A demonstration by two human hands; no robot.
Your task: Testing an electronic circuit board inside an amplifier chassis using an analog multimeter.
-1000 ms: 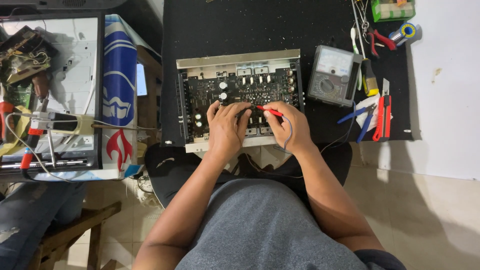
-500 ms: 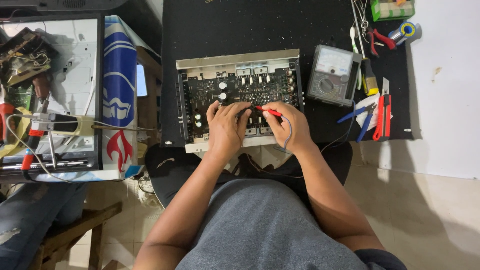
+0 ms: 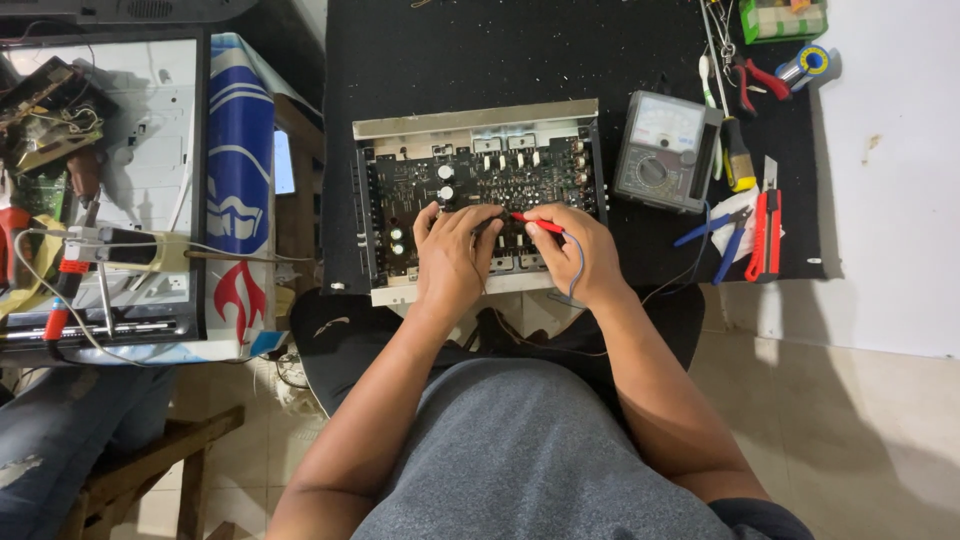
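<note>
Probing open amplifier chassis (image 3: 478, 135) on black worktop mat (image 3: 500, 50). Board (image 3: 480, 190) long axis runs left-right, directly ahead of both hands. Analog multimeter (image 3: 665, 150) just right of chassis; red cutter (image 3: 768, 222) and blue pliers (image 3: 722, 230) further right. Left hand (image 3: 452, 258) over board's front-middle, curled on dark probe, tip hidden. Right hand (image 3: 575, 250) pinching red probe (image 3: 535, 222), tip pointing left, nearer board centre.

My right hand (image 3: 580, 250) has slid very slightly left over the open metal amplifier chassis with its dark green circuit board (image 3: 480, 185), carrying the thin red test probe (image 3: 537, 224) with it. My left hand (image 3: 452, 258) has edged a touch lower.
</note>
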